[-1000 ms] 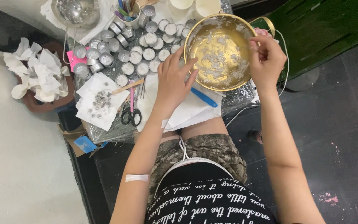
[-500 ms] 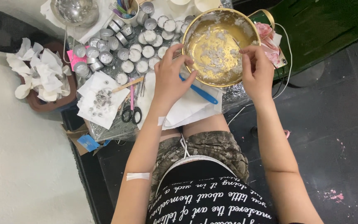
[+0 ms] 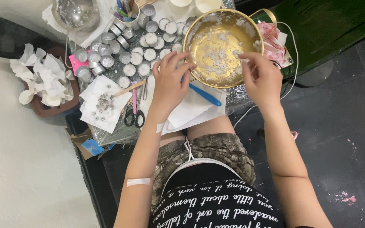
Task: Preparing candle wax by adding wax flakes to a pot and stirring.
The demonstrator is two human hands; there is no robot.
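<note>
Now both hands, left and right, flank the golden bowl.

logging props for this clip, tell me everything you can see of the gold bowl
The gold bowl is round, shiny and metal-looking, with a looped handle at its far right rim. Its inside is smeared with white waxy flakes and lumps, thickest along the walls. It sits tipped toward the person on the foil-covered table, over white paper. The left hand grips its near-left rim; the right hand pinches at its right rim. A blue tool lies just under it.
</note>
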